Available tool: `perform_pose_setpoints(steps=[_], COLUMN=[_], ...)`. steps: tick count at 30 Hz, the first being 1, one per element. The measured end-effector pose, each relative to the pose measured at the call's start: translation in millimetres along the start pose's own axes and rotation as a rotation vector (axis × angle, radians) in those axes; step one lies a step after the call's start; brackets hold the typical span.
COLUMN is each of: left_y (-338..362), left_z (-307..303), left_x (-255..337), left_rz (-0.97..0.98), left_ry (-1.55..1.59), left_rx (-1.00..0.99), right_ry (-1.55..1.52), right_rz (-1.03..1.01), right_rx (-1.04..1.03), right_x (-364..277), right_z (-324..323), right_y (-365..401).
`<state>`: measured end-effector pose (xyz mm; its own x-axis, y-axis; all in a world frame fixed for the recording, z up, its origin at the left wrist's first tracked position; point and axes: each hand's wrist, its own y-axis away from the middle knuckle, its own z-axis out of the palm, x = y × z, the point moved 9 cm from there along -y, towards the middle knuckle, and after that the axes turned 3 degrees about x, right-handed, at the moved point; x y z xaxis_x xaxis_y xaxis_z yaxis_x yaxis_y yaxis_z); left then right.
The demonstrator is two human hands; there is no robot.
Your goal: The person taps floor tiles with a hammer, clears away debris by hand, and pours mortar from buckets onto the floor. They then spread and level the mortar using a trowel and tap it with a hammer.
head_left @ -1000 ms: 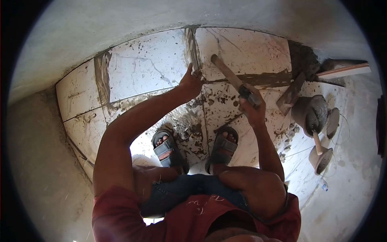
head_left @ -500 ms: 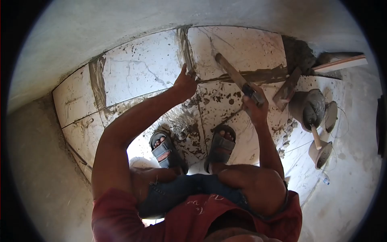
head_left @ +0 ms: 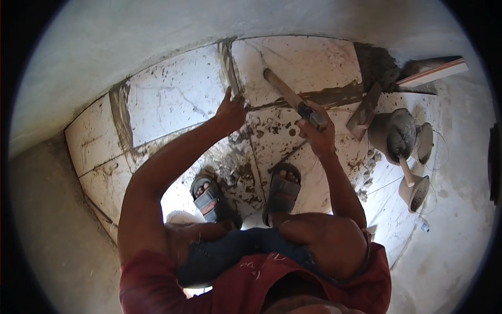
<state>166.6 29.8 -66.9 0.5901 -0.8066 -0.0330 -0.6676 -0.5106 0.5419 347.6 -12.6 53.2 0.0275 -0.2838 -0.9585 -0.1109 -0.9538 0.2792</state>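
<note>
My right hand (head_left: 318,130) is closed round the dark head of a hammer-like tool, whose pale wooden handle (head_left: 282,87) points up and left over a white tile (head_left: 308,60). At the joint between the two back tiles, my left hand (head_left: 230,111) rests low, its index finger stretched toward the mortar-smeared gap (head_left: 227,65). Its other fingers are bent, and whether they hold anything is hard to make out. Brown mortar also fills the gap (head_left: 121,112) further left.
At the right stand a mortar-caked bucket (head_left: 384,137) with a wooden-handled tool (head_left: 406,172) and a smaller container (head_left: 413,193). A dirty wooden float (head_left: 364,112) and a tile strip (head_left: 431,73) lie behind. My sandalled feet (head_left: 284,191) are on the splattered floor.
The view has shifted slightly. My right hand and the tool have moved a little left, and my left hand's fingers have spread somewhat at the joint.
</note>
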Motion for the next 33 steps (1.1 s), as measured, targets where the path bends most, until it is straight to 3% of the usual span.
perform_pose_setpoints(steps=[1, 3, 4, 6, 8, 10, 11, 14, 18, 20, 21, 23, 26, 28, 33], left_y=[-2.0, 2.7, 2.0, 3.5, -6.3, 0.5, -0.4, 0.3, 4.2, 7.6, 7.4, 10.3, 30.5, 56.1, 118.6], left_z=[1.0, 1.3, -3.4, -3.8, -5.6, 1.5, 4.7, 1.1, -3.0, -2.5, -4.7, -1.3, 3.9, 13.5, 67.0], left_x=[-3.9, 0.1, -1.3, 1.0, -9.3, 0.7, 1.4, 1.4, 1.8, 1.3, 0.4, -5.6, -19.5, -43.6, -120.0], left_rz=[-0.014, -0.005, 0.000, 0.008, -0.028, -0.003, 0.000, -0.003, 0.005, -0.008, 0.006, 0.009, 0.051, -0.054, -0.465], left_ry=[0.028, 0.050, 0.044, 0.030, 0.045, 0.042, -0.015, 0.011, 0.076, 0.024, 0.045, 0.080, 0.276, 0.261, 0.383], left_rx=[0.025, 0.026, 0.035, -0.017, 0.036, -0.022, -0.061, -0.054, 0.076, 0.030, 0.080, 0.139, 0.247, 0.344, 0.267], right_ry=[0.001, -0.070, -0.066, 0.138, -0.013, -0.031, -0.030, 0.044, -0.079, 0.062, 0.061, -0.129, -0.037, 0.006, 0.072], right_rz=[-0.017, -0.305, -0.313, -0.079, -0.039, -0.359, -0.223, -0.074, -0.278, -0.099, -0.109, -0.001, -0.040, -0.061, -0.082], right_rx=[0.002, 0.072, 0.081, -0.008, 0.031, 0.063, 0.028, -0.001, -0.014, -0.064, -0.073, 0.000, -0.045, -0.028, -0.002], right_x=[-1.7, -19.5, -19.3, 2.1, 2.3, -22.7, -14.9, -2.3, -10.7, 11.8, 8.4, 15.4, 19.8, 26.7, 28.4], right_z=[1.7, -4.0, -7.3, -4.8, -9.4, -11.0, -8.6, -8.0, -2.3, 3.9, 4.3, -2.5, -4.6, -5.7, 1.2], right_y=[-7.1, 7.0, 1.6, -11.7, -16.8, 3.1, 0.7, -7.6, 1.6, -5.1, -6.7, -5.5, 2.8, 10.4, 21.5])
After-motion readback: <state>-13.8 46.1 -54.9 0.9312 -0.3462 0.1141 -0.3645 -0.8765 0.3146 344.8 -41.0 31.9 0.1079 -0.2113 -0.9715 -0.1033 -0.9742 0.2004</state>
